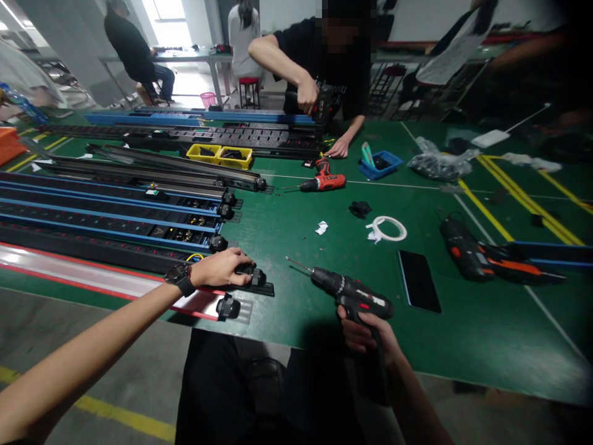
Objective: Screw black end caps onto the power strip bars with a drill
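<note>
My left hand (222, 268), with a black watch on the wrist, is closed over the right end of a long black rail (125, 250), next to its black cable fitting (257, 277). My right hand (368, 330) is wrapped round the grip of a black power drill (352, 293). The drill's long thin bit points left and slightly up, short of the rail's end and not touching it. A rail with red edges and a pale strip (115, 278) lies nearest the table's front edge, below the black one.
Blue-edged rails (106, 207) lie behind. A red drill (324, 182), yellow trays (235, 157), a blue tray (380, 165), a tape roll (389, 228), a phone (419, 281) and black-orange tools (467, 250) are on the green table (287, 327). Across it, a person (301, 68) holds another drill.
</note>
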{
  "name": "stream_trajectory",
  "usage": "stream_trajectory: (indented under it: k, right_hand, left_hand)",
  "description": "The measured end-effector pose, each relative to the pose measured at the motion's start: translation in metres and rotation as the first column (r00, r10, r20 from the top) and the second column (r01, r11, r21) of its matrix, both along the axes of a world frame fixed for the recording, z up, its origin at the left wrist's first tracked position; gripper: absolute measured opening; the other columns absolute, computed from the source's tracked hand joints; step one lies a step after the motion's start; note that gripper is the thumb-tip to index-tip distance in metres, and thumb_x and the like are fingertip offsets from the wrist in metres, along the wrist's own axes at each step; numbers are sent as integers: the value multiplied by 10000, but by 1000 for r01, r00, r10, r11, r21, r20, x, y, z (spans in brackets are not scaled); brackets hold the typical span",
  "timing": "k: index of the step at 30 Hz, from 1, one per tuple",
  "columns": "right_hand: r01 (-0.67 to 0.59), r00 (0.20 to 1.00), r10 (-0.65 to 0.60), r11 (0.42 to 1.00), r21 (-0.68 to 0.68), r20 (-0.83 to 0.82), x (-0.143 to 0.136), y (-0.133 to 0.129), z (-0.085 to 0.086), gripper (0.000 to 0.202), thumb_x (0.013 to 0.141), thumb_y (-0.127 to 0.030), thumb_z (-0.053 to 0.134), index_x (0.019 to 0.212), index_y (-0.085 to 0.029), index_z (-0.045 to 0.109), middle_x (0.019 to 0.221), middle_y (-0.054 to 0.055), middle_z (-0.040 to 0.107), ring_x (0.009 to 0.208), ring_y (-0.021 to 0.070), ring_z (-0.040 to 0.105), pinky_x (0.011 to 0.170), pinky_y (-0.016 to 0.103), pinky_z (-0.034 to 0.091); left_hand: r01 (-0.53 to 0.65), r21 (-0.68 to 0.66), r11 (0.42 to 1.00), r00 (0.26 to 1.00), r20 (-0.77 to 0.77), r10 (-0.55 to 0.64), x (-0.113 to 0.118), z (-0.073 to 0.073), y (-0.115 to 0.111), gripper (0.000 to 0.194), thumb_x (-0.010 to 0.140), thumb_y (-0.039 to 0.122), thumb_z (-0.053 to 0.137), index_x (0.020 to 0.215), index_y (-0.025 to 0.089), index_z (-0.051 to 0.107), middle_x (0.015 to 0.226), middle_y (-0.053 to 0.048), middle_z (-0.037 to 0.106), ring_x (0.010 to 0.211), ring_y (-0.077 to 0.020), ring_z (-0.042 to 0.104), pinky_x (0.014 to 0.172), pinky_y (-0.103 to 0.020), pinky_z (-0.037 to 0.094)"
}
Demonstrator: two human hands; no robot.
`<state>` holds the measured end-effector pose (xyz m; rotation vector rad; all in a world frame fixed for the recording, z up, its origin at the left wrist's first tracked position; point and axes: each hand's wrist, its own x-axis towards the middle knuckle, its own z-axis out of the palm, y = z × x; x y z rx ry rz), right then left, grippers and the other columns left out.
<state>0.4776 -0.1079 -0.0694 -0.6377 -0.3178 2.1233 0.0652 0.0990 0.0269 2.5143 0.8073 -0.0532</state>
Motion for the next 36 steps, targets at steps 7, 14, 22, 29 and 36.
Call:
stream_trajectory:
  k: [7,14,22,29,36]
  right_hand:
    - [25,1000,-25,998,-49,1,-2,-1,1,293,877,-398,741,1030,-156,683,543,-130,304,412,31,107,410,167,338]
    - [6,1000,-7,999,-34,-6,1,1,-2,306,895,-404,720,1068,-154,681,565,-112,362,410,29,167,412,160,330]
    - [-19,995,18,1000,-7,-99,3,1,-9,294,921,-381,683,1106,-156,638,600,-117,373,420,34,159,430,155,362]
    - [-16,994,15,1000,-11,-108,0,-1,-2,251,940,-372,654,1105,-198,581,611,-110,407,406,47,242,424,163,352]
    - [20,988,-29,998,-64,-149,-5,-5,4,226,956,-333,629,1121,-193,568,605,-101,448,423,59,347,454,179,389]
  left_hand:
    - [-33,172,985,999,34,28,13,-9,-5,507,953,582,587,1282,208,681,1163,-121,637,1080,-288,563,956,-412,470]
    - [-84,309,947,995,70,65,12,-33,-18,570,938,539,631,1393,196,596,1267,-157,582,1122,-317,498,1000,-487,447]
    - [-116,389,914,992,95,85,14,-45,-19,630,862,512,714,1392,205,568,1285,-154,541,1153,-326,481,1001,-484,460]
    - [-152,350,924,986,113,119,13,-32,-21,687,844,559,716,1404,190,567,1239,-137,544,1129,-305,524,1007,-446,471]
    - [-123,303,945,992,26,121,10,-20,-19,695,863,698,637,1371,224,619,1188,-108,642,1063,-295,611,940,-421,453]
